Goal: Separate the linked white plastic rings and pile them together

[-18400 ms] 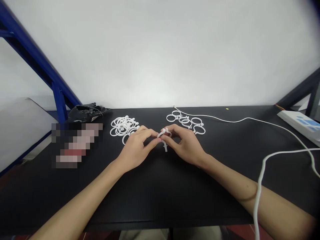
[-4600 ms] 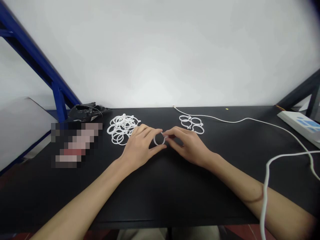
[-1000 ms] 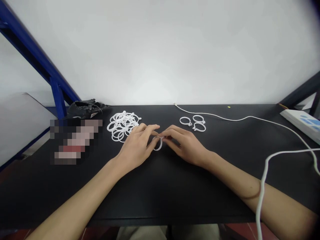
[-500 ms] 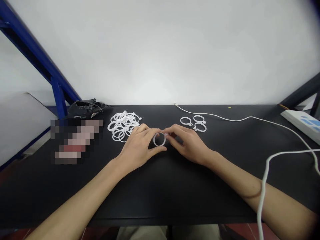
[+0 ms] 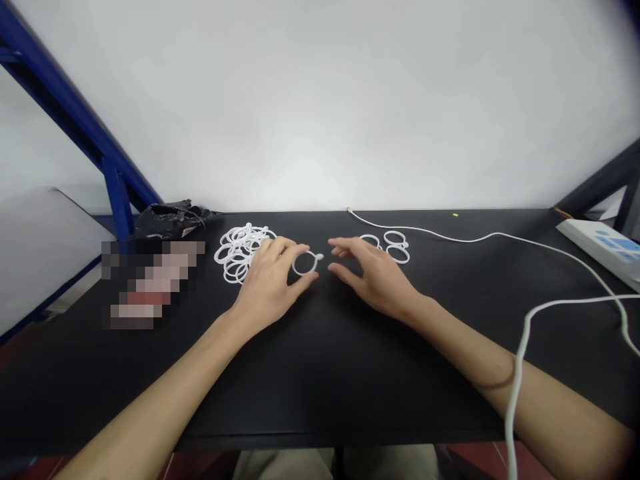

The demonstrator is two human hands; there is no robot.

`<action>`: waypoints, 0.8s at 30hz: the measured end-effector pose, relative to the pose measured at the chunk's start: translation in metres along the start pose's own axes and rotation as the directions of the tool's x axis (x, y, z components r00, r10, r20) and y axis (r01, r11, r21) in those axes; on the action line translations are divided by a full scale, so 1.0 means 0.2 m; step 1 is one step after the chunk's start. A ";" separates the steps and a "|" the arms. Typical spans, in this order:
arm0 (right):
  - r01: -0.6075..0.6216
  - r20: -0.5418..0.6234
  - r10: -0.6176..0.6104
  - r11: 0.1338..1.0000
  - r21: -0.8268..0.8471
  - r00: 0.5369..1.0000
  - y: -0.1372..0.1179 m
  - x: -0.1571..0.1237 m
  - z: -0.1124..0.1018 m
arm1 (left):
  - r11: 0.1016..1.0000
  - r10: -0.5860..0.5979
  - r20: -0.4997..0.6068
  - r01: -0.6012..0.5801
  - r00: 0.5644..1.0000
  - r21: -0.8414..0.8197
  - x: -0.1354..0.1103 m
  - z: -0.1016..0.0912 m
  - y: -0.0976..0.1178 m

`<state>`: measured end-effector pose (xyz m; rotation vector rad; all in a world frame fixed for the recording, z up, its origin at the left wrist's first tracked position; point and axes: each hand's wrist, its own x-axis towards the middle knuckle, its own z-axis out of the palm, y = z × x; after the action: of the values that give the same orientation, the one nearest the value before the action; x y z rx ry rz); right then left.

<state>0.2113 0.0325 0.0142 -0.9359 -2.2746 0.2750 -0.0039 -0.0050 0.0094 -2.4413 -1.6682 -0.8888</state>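
Thumb and fingers of my left hand [image 5: 267, 275] hold a white plastic ring [image 5: 319, 257] with a small round knob on its rim. The ring stands roughly upright, its knob pointing right. My right hand [image 5: 376, 268] is apart from it, with fingers and thumb spread and nothing between them. Behind and left of my left hand lies a heap of similar white rings [image 5: 239, 257], partly covered by that hand. Three more white rings [image 5: 405, 245] lie beyond my right hand, one of them partly hidden by it.
A white cable [image 5: 465, 241] runs along the back of the black table [image 5: 320, 373], and loops over my right forearm. A white box with blue markings [image 5: 605, 247] sits at right. Black crumpled plastic [image 5: 170, 217] and a pixelated patch are at left.
My right hand has let go of the ring's knob and opened. My left hand has shifted slightly left and away from me with the ring, leaving a gap between the hands.
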 end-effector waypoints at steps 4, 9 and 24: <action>-0.068 -0.026 0.063 0.943 -0.325 0.998 0.09 0.02 -0.05 | 0.960 -0.114 -0.076 0.129 0.991 0.247 0.02 0.03 -0.06; -0.166 0.029 0.212 0.838 -0.519 0.977 0.16 0.01 -0.09 | 0.923 -0.151 -0.049 0.159 0.987 0.350 0.04 0.06 -0.10; -0.133 0.078 0.197 0.857 -0.497 0.977 0.21 0.00 -0.09 | 0.934 -0.173 0.002 0.164 0.985 0.318 0.03 0.04 -0.08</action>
<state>0.2462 0.0615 0.0100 -1.4119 -2.4324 -0.1942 -0.0128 0.0088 0.0015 -2.1352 -1.8848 -0.5462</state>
